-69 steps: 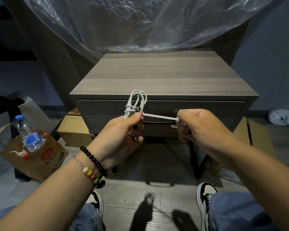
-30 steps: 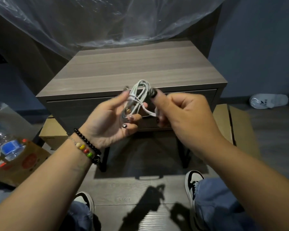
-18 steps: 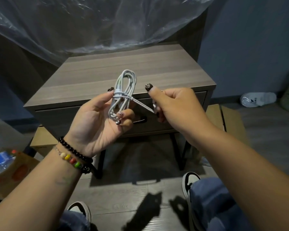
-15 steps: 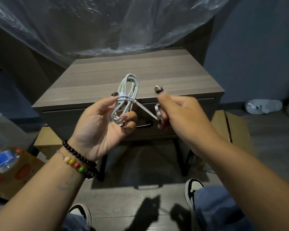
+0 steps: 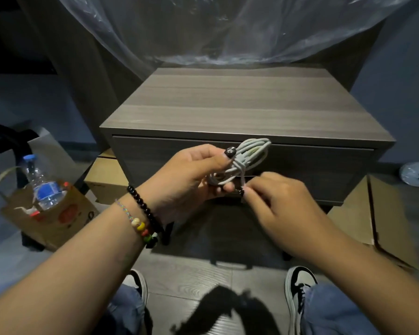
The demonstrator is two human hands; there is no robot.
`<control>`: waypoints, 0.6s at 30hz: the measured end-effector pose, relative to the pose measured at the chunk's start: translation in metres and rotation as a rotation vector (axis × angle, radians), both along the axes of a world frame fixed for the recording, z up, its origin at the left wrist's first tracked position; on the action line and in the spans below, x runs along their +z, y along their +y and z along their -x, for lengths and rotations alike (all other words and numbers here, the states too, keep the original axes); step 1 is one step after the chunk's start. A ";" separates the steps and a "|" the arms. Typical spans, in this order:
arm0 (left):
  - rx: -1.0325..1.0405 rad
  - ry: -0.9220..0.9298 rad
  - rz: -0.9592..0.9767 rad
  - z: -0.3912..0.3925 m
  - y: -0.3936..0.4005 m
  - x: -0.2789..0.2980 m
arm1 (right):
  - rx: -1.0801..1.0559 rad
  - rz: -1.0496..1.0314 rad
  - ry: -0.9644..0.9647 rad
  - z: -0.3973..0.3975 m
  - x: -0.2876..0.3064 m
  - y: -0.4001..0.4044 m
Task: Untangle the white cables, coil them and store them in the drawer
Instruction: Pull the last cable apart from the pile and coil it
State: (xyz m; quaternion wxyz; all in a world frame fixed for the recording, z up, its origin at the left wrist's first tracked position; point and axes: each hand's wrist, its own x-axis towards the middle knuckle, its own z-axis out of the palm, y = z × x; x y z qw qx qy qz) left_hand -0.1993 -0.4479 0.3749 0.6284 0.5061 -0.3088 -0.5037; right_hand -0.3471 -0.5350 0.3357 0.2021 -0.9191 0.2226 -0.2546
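A water bottle point(image 5: 42, 183) is standing in a paper bag point(image 5: 51, 213) at far left. My left hand point(image 5: 184, 180) is gripping the coiled white cable point(image 5: 243, 163) before the closed drawer point(image 5: 300, 170) front; my right hand point(image 5: 278, 201) is pinching the cable's loose end beneath the coil.

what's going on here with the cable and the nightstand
A seated person is bundling a white cable. The left hand grips the coiled loops while the right hand pinches the loose end just below the wrap around the bundle's middle, seemingly finishing the tie. The drawer of the nightstand in front is shut, so the coil is not stored yet.
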 end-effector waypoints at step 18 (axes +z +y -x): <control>0.392 -1.039 0.284 -0.006 0.004 -0.025 | -0.018 -0.236 -0.083 -0.013 0.000 0.024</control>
